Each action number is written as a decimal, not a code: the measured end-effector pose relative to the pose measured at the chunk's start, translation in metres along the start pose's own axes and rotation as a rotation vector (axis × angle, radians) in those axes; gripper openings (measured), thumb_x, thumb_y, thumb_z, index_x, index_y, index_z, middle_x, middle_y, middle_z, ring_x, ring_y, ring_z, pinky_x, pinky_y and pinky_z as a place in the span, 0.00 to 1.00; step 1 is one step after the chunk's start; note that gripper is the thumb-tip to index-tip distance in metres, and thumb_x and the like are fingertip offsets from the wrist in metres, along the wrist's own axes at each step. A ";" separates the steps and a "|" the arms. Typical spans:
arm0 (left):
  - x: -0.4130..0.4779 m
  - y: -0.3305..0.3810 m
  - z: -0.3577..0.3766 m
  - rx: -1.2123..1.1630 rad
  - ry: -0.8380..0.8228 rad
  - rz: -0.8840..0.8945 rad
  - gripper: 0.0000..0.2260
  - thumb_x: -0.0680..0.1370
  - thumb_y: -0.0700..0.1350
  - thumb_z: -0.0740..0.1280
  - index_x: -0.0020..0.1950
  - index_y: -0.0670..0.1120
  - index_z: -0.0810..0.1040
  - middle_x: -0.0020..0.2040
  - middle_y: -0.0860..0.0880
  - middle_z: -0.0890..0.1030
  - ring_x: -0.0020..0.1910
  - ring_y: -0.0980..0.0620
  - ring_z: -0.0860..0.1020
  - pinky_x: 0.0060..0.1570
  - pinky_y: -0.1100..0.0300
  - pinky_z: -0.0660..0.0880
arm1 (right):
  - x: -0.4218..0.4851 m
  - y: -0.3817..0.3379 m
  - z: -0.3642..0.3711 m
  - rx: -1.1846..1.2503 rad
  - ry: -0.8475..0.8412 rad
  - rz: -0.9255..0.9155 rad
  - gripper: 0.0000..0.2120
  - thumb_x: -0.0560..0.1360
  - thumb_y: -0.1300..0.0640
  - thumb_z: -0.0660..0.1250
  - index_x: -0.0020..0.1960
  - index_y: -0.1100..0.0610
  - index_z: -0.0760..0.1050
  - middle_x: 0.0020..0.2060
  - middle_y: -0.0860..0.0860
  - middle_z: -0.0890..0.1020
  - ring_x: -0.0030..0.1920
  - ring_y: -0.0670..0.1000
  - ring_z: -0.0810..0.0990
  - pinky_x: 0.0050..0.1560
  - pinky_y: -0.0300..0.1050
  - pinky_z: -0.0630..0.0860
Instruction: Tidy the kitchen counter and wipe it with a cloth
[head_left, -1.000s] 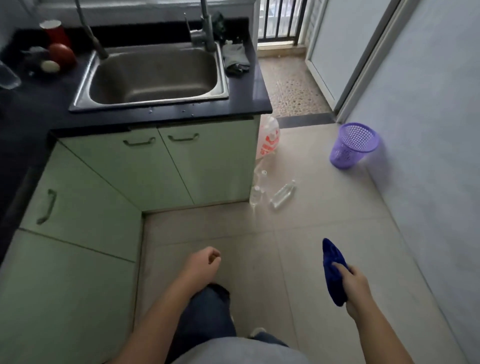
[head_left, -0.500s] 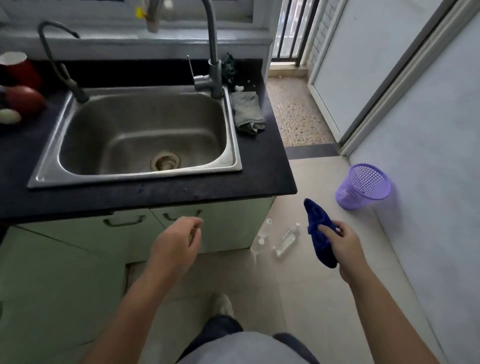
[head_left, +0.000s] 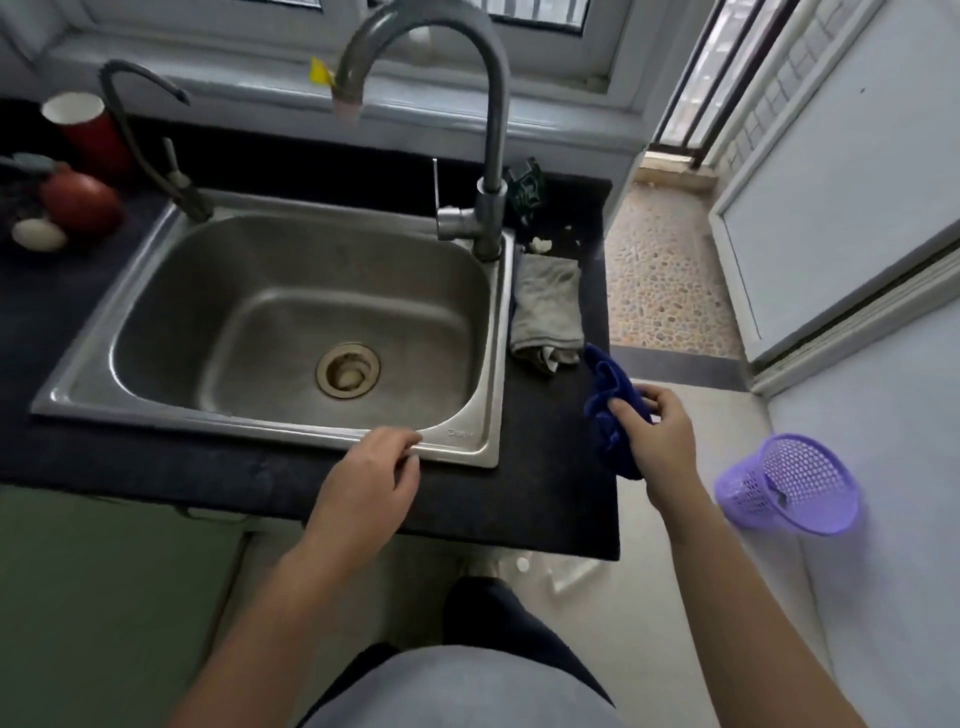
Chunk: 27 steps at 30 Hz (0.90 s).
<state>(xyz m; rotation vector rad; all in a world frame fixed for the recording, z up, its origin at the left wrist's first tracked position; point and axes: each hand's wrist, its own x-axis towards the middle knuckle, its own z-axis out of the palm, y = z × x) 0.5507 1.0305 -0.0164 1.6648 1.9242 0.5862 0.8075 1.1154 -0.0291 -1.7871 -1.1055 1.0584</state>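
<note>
At the right end of the dark counter (head_left: 550, 483), the fingers and thumb of the right hand (head_left: 655, 448) are curled round a bunched blue cloth (head_left: 609, 405). They hold it just above the counter's edge, with its tip pointing toward a crumpled grey rag (head_left: 548, 312) beside the sink (head_left: 270, 423). The wrist bends inward and the bare forearm runs back toward the lower right.

The left hand (head_left: 370, 483) holds nothing. Its fingers are loosely bent, palm down, with the tips at the sink's front rim; whether they press on it cannot be told. Its forearm comes straight up from below.

A small mark is stamped into the rim's front right corner, but it is too small to read. A yellow tag (head_left: 321, 73) hangs by the tall faucet (head_left: 491, 130); no writing shows on it. A purple mesh basket (head_left: 789, 483) stands tilted on the floor to the right.
</note>
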 end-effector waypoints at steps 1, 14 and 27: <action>0.007 0.004 0.001 0.020 0.000 -0.013 0.11 0.76 0.41 0.63 0.58 0.44 0.76 0.54 0.48 0.79 0.53 0.49 0.77 0.53 0.54 0.74 | 0.018 -0.006 0.004 -0.021 -0.019 -0.015 0.15 0.73 0.60 0.67 0.58 0.60 0.71 0.50 0.53 0.74 0.50 0.54 0.75 0.41 0.40 0.72; 0.062 0.026 0.003 0.157 0.064 -0.136 0.15 0.75 0.46 0.57 0.58 0.42 0.76 0.54 0.46 0.79 0.54 0.47 0.77 0.52 0.54 0.73 | 0.150 -0.054 0.073 -0.381 -0.141 -0.231 0.17 0.73 0.59 0.66 0.60 0.62 0.70 0.59 0.61 0.69 0.56 0.59 0.74 0.56 0.42 0.67; 0.079 0.031 0.012 0.169 -0.008 -0.119 0.13 0.78 0.44 0.59 0.62 0.44 0.73 0.58 0.50 0.77 0.58 0.52 0.74 0.57 0.58 0.72 | 0.142 -0.027 0.028 -0.286 -0.349 -0.123 0.31 0.72 0.50 0.69 0.71 0.56 0.62 0.67 0.55 0.70 0.63 0.56 0.72 0.60 0.49 0.73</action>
